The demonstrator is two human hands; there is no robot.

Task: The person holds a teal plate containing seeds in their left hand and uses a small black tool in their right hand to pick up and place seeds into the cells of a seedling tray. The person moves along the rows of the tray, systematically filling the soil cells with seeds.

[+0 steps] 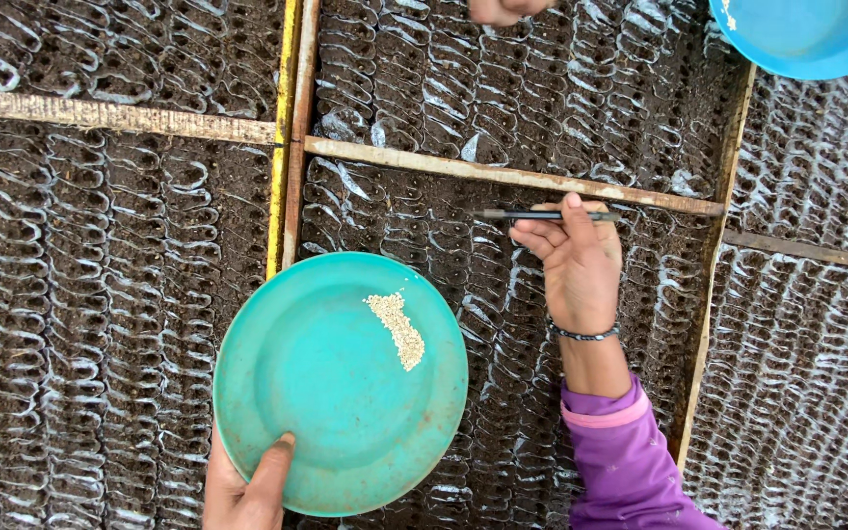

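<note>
Lower left: left hand [245, 488] gripping the near rim of a green plate [316, 412], thumb lying over the edge, fingers hidden beneath. On the plate, a small heap of pale seeds [397, 328], up toward the far right side. Likely light and stiff, that plate, best held by the rim and kept level; loose, tiny seeds, prone to rolling or spilling at a tilt.

Right of centre: right hand [575, 263] closed around a thin dark stick [542, 215], held sideways, tip pointing left, just over the soil-filled nursery bags [100, 324]. Slim, rigid, probably easy to pinch near the middle.

All around: rows of bags packed tight, wooden slats [503, 174] dividing the beds. Top edge: another person's hand [504, 10], partly cut off. Top right: blue plate [807, 34].
</note>
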